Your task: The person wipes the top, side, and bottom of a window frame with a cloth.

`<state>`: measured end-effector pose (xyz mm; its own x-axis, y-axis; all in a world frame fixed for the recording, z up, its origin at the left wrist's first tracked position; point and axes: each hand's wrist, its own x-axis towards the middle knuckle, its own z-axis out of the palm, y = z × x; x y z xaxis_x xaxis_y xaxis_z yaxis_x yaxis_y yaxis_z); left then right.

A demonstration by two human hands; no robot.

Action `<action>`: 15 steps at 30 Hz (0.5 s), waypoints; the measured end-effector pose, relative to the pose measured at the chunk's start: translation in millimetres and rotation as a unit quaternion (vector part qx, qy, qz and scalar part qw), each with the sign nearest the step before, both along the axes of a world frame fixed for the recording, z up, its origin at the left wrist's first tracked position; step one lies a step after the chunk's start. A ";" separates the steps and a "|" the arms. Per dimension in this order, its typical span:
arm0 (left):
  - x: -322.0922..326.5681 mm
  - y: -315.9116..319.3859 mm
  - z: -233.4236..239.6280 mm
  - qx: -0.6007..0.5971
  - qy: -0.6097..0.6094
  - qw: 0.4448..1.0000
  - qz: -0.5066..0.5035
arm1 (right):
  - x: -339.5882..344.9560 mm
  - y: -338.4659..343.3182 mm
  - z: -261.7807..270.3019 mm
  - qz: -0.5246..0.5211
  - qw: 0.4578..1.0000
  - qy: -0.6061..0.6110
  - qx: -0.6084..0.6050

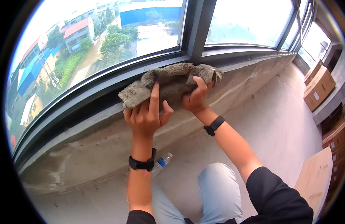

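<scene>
A grey-brown terry cloth (172, 89), bunched and darkly stained in its middle, lies over the window ledge. My left hand (145, 113) grips its left part, with the index finger stretched out on the cloth and the thumb apart. The cloth's right end is held in my right hand (197, 96), whose fingers curl around a fold. Behind the cloth runs the dark metal window frame (105, 99), meeting an upright mullion (197, 30). Below the ledge is a bare concrete wall (105, 145). Some of my fingers are hidden under the cloth.
A clear plastic bottle (162, 161) with a blue label lies on the floor by the wall, partly behind my left wrist. Cardboard boxes (319, 88) rest on a concrete ledge (329, 103) at the right. More cartons (339, 137) are stacked below, near a large cardboard panel (313, 179).
</scene>
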<state>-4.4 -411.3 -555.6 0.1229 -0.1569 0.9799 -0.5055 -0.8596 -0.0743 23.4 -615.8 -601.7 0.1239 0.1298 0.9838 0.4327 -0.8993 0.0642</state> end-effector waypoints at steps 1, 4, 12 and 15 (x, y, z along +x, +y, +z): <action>1.4 1.9 -1.8 -0.003 -0.003 1.000 -0.005 | 3.2 -0.6 -2.3 0.004 1.000 0.000 0.006; 1.2 3.2 -5.7 -0.015 -0.003 1.000 -0.019 | 13.9 -7.7 -13.9 0.037 0.999 -0.031 -0.001; -6.8 6.2 -3.1 -0.008 0.061 0.997 -0.045 | 25.3 -8.2 -34.0 0.068 0.997 -0.002 0.023; -8.7 7.4 -2.6 0.025 0.063 0.997 -0.034 | 23.8 -12.5 -39.3 0.078 0.996 0.029 0.029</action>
